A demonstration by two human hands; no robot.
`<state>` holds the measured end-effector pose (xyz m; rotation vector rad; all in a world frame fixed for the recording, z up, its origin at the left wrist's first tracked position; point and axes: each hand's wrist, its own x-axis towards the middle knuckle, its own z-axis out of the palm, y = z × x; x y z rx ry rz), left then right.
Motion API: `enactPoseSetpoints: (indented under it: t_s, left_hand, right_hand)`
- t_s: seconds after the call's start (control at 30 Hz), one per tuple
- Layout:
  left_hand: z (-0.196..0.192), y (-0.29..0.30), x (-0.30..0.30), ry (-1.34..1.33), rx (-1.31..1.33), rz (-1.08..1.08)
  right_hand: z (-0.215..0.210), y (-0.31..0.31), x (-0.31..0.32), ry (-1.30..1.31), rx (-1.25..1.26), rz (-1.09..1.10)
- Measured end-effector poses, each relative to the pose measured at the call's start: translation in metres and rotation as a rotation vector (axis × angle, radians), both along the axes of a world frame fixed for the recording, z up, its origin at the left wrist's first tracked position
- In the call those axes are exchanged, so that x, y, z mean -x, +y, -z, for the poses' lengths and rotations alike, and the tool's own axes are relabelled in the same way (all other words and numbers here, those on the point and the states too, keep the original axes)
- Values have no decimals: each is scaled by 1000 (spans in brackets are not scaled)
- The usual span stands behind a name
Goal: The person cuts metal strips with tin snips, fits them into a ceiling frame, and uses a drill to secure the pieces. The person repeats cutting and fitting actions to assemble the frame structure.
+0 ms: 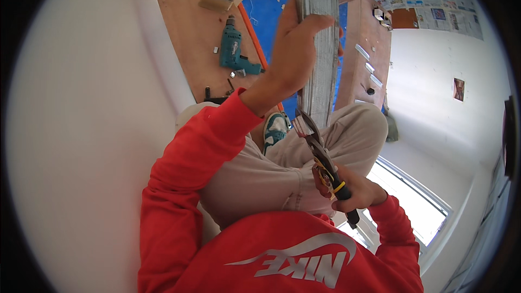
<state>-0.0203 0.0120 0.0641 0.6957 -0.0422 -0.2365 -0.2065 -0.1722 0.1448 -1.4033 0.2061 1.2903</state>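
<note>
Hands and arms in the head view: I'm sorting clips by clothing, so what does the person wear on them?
Both arms are covered by long, loose red sleeves of a sweatshirt that end at the wrists. The left hand and the right hand are bare: no gloves, and no watch, ring or bracelet shows. The sleeves carry no visible marking.

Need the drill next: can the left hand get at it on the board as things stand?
Probably not right away. The left hand is gripping the metal stud, and the teal drill lies apart on the board below. Nothing covers it, though.
</note>
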Motion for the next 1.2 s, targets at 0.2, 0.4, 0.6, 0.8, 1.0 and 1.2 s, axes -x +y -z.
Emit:
enactPoseSetpoints:
  t_s: [0.2, 0.4, 0.6, 0.8, 1.0, 1.2]
  left_hand:
    - [4, 3, -3, 7, 38, 53]
    - [7, 5, -5, -9, -12, 96]
    - [11, 6, -7, -3, 37, 139]
    - [6, 3, -2, 3, 83, 121]
    - [8, 1, 0, 32, 154, 122]
    - [11, -2, -4, 0, 113, 116]
  right_hand:
    - [-5, -3, -9, 71, 56, -77]
    - [-3, 4, -7, 68, 86, -4]
    - [-2, 6, -3, 83, 127, 31]
    - [-3, 3, -9, 61, 47, -23]
    - [-2, -4, -11, 152, -19, -66]
    - [-2, 9, -8, -61, 100, -236]
